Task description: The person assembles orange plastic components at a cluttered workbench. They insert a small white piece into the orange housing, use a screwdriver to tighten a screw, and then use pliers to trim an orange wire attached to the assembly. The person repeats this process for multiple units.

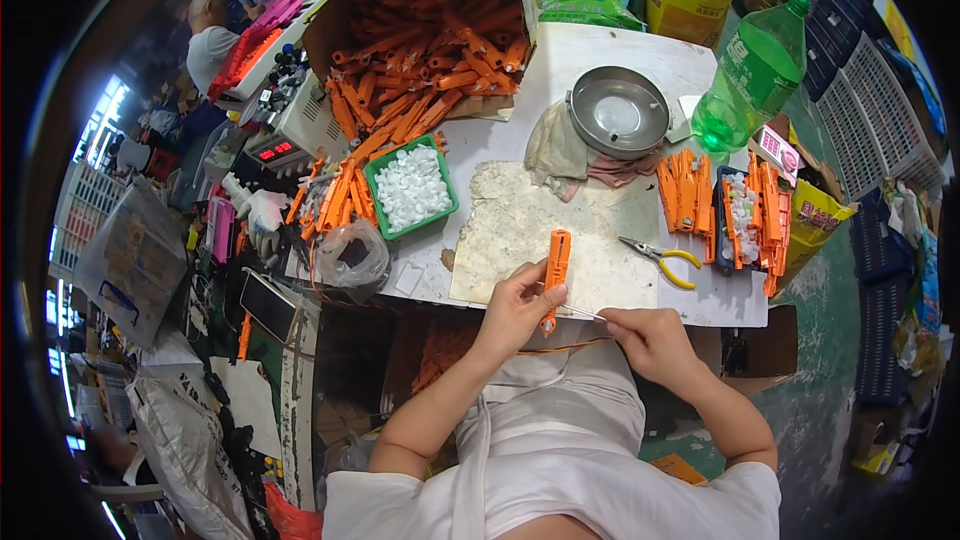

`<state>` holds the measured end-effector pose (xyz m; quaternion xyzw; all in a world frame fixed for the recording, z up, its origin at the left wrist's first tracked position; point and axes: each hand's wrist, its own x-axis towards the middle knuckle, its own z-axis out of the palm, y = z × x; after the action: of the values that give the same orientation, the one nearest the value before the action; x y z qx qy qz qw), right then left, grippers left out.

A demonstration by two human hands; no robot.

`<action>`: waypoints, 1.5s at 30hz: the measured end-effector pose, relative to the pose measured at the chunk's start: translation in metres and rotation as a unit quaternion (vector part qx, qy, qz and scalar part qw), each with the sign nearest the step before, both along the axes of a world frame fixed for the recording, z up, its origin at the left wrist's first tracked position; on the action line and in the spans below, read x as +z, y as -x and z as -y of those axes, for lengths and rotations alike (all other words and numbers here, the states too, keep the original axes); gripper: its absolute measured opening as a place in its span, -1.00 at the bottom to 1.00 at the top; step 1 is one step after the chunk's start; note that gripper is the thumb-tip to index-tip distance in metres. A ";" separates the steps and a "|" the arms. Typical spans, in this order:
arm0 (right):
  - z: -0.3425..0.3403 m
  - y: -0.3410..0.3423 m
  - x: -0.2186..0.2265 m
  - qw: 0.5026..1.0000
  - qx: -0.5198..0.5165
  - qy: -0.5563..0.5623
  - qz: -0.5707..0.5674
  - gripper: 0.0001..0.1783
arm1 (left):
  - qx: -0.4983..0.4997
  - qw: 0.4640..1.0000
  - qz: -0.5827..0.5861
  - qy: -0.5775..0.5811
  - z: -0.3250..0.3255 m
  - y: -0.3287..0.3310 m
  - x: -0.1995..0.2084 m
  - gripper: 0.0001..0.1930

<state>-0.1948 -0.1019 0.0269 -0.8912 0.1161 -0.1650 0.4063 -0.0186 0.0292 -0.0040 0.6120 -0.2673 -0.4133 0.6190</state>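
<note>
- Surface: a crowded white worktable (pixel 620 70) with a worn pale mat (pixel 520 230) at its near edge. A cardboard box of orange parts (pixel 420 30) sits far left, a green tray of white caps (pixel 410 187) in front of it, a round metal dish (pixel 617 112) far centre and a green plastic bottle (pixel 755 70) far right.
- Your left hand (pixel 515 310) is closed around the orange plastic piece (pixel 553 275), fingers wrapped on its lower half, over the table's near edge.
- The piece stands nearly upright in view: its long axis runs near-to-far, upper end over the mat, lower end poking out below your fingers.
- Your right hand (pixel 650 340) pinches a thin metal pin (pixel 580 312), thumb and forefinger together on it.
- Key relation: the pin lies roughly crosswise to the piece's long axis, its tip pointing left at the lower end. You cannot tell whether it touches.
- Yellow-handled pliers (pixel 660 260) lie on the table just right of the mat, nearer your right hand; untouched.
</note>
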 end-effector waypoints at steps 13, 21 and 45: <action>-0.009 0.006 0.004 0.996 -0.033 0.082 0.017 -0.70 | 0.051 0.983 -0.150 0.092 0.012 0.000 -0.001 -0.60; 0.016 -0.009 0.016 0.953 0.003 -0.253 -0.168 -0.75 | 0.022 0.985 -0.112 0.126 0.013 0.004 -0.003 -0.57; 0.064 -0.073 -0.016 0.934 -0.143 0.309 0.107 -0.65 | 0.107 0.915 -0.300 0.246 0.031 -0.001 -0.023 -0.64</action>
<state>-0.1220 -0.1660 0.0112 -0.9239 0.1411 -0.3433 0.0928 -0.0172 -0.0013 -0.0266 0.3124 -0.0952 -0.4298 0.8418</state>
